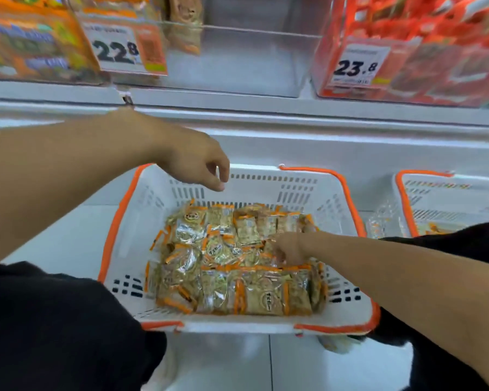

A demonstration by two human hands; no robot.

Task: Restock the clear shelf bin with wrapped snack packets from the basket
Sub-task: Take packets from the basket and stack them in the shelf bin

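Note:
A white basket with orange rim and handles sits on the floor below me, holding several clear-wrapped snack packets with orange edges. My left hand hovers above the basket's far left side, fingers curled loosely downward, with nothing in it. Down inside the basket, my right hand rests on the pile, fingers closing among packets at the right; whether it grips one is unclear. The clear shelf bin stands on the shelf above, mostly bare, with a few packets at its left end.
A price tag reading 22.8 hangs on the clear bin's left front. A bin of red packs with a 23.8 tag stands to the right, orange packs to the left. A second orange-rimmed basket sits at the right.

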